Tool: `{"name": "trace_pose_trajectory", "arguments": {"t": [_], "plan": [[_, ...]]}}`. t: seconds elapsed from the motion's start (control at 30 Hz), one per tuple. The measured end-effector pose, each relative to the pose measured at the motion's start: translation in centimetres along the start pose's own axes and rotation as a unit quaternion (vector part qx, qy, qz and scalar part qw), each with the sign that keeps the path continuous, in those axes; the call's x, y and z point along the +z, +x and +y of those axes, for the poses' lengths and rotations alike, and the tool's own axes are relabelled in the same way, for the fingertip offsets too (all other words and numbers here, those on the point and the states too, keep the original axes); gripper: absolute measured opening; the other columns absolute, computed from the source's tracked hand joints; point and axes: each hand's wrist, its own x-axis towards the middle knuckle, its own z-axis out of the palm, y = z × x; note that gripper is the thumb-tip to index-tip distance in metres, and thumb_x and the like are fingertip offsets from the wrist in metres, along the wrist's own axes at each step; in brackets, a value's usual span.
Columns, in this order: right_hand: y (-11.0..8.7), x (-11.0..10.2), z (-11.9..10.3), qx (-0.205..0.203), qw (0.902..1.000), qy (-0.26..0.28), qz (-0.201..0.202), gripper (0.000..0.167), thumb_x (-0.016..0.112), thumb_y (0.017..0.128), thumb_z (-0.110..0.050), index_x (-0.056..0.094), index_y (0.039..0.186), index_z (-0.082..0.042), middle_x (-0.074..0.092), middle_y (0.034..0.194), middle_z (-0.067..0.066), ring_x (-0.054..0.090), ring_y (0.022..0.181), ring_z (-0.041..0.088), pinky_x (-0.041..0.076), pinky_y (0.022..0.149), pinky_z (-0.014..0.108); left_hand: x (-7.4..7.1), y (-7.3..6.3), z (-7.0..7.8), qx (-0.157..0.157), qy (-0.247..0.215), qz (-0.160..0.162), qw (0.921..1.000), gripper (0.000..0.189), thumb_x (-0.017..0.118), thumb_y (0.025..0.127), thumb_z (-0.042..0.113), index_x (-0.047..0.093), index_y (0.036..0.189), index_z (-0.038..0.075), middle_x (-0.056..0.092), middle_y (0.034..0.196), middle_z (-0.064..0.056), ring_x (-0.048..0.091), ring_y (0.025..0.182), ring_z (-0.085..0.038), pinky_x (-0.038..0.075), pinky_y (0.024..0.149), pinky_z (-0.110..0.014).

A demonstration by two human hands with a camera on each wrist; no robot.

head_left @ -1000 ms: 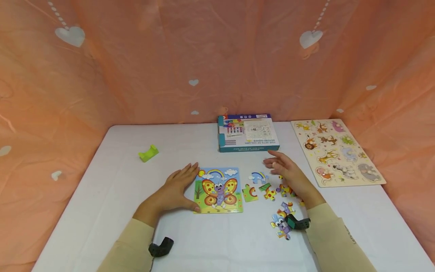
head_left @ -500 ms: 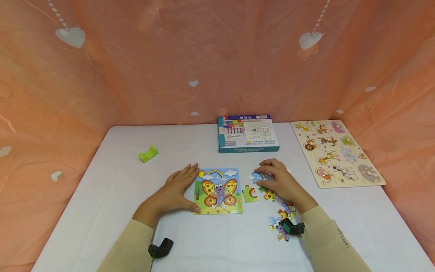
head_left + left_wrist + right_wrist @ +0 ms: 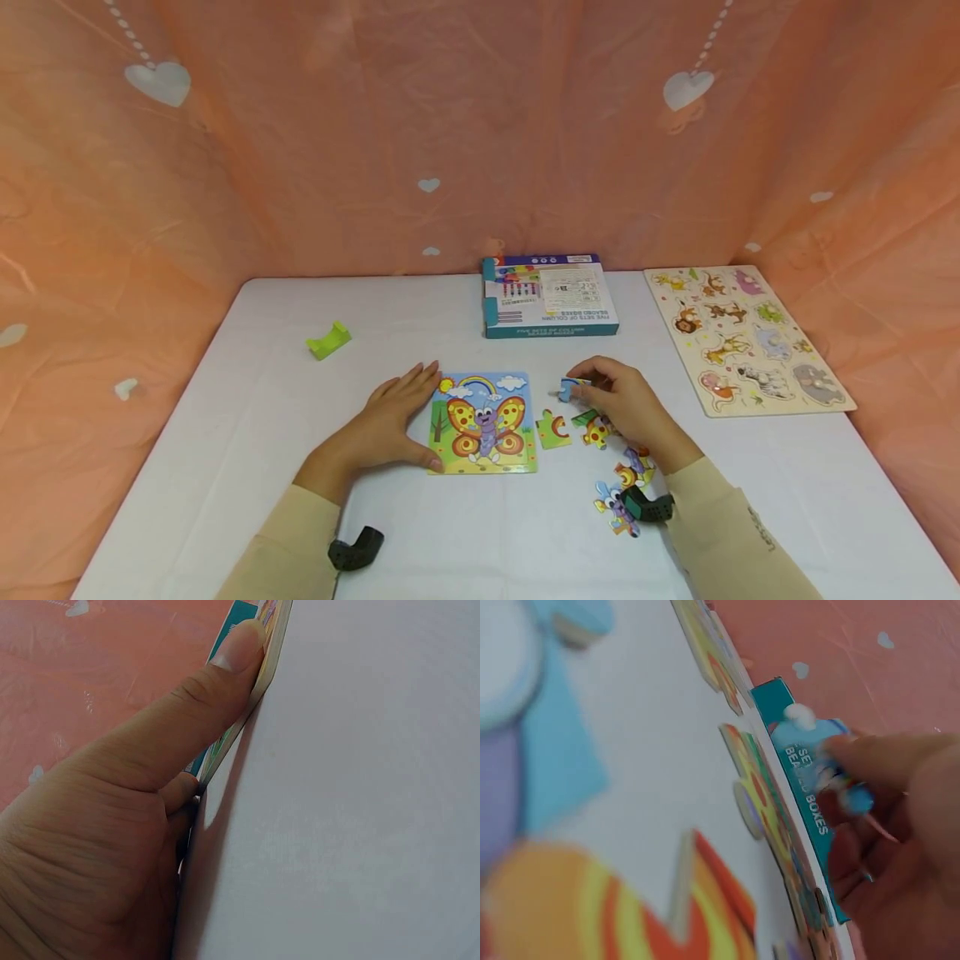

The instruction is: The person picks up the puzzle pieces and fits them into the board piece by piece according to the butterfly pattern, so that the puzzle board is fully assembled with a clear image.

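Note:
In the head view, a square butterfly puzzle board (image 3: 487, 422) lies on the table. My left hand (image 3: 382, 425) rests at its left side, fingers fairly straight and thumb on the near left corner. The left wrist view shows the thumb (image 3: 225, 664) over the board's edge. My right hand (image 3: 626, 407) pinches a blue rainbow puzzle piece (image 3: 567, 390) between thumb and fingertips, tilted up beside the board. Close by lie a green puzzle piece (image 3: 553, 429) with a red curve and a yellow piece with red spots (image 3: 596, 433). The right hand partly hides other pieces.
Nearer me are purple butterfly pieces (image 3: 618, 507), partly under the right wrist camera. A teal and white box (image 3: 551, 321) stands behind the board. An animal peg puzzle (image 3: 750, 342) lies at right. At left is a green plastic holder (image 3: 328, 340).
My right hand has come left and down from above the pieces and taken hold of the blue rainbow puzzle piece, now tilted up. My left hand and the board have stayed put.

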Motion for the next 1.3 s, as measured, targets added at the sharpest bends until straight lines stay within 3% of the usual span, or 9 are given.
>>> {"name": "trace_pose_trajectory", "arguments": {"t": [0.2, 0.37, 0.7, 1.07, 1.3], "plan": [[-0.5, 0.5, -1.5, -0.016, 0.9987, 0.048, 0.012, 0.015, 0.076, 0.105, -0.014, 0.075, 0.119, -0.009, 0.068, 0.095, 0.007, 0.061, 0.082, 0.03, 0.056, 0.067, 0.027, 0.2, -0.1, -0.2, -0.002, 0.004, -0.003, 1.0, 0.136, 0.099, 0.067, 0.061, 0.032, 0.17, 0.001, 0.021, 0.179, -0.011, 0.008, 0.166, -0.034, 0.008, 0.129, -0.061], [-0.9, 1.2, -3.1, -0.017, 0.9959, 0.088, -0.011, 0.015, 0.075, 0.105, -0.009, 0.075, 0.119, -0.004, 0.07, 0.097, 0.01, 0.066, 0.084, 0.033, 0.064, 0.074, 0.034, 0.3, -0.1, -0.3, -0.001, 0.006, -0.005, 1.0, 0.136, 0.098, 0.068, 0.062, 0.032, 0.17, 0.002, 0.021, 0.179, -0.011, 0.008, 0.166, -0.034, 0.008, 0.13, -0.06], [-0.9, 1.6, -5.4, -0.05, 0.9959, 0.058, -0.049, 0.024, 0.067, 0.109, -0.008, 0.076, 0.132, -0.007, 0.07, 0.111, 0.006, 0.063, 0.089, 0.027, 0.055, 0.072, 0.028, 0.1, 0.1, -0.3, 0.008, 0.016, -0.002, 0.9998, 0.136, 0.097, 0.068, 0.063, 0.031, 0.17, 0.002, 0.02, 0.179, -0.011, 0.008, 0.166, -0.034, 0.009, 0.129, -0.061], [1.3, 3.7, -7.8, -0.037, 0.9936, 0.095, -0.048, 0.014, 0.072, 0.107, -0.01, 0.075, 0.119, -0.006, 0.072, 0.098, 0.007, 0.066, 0.084, 0.032, 0.058, 0.067, 0.029, 0.0, 0.1, -0.2, -0.003, 0.013, -0.009, 0.9999, 0.137, 0.098, 0.068, 0.062, 0.029, 0.172, 0.005, 0.016, 0.18, -0.007, 0.005, 0.166, -0.031, 0.007, 0.13, -0.057], [3.1, 6.3, -7.5, -0.007, 0.9923, 0.101, -0.071, 0.019, 0.065, 0.11, -0.007, 0.075, 0.125, -0.003, 0.072, 0.1, 0.006, 0.066, 0.09, 0.029, 0.058, 0.081, 0.031, 0.0, 0.1, -0.2, -0.001, 0.011, -0.008, 0.9999, 0.136, 0.098, 0.068, 0.062, 0.03, 0.172, 0.005, 0.017, 0.18, -0.007, 0.006, 0.166, -0.031, 0.007, 0.13, -0.059]]}}
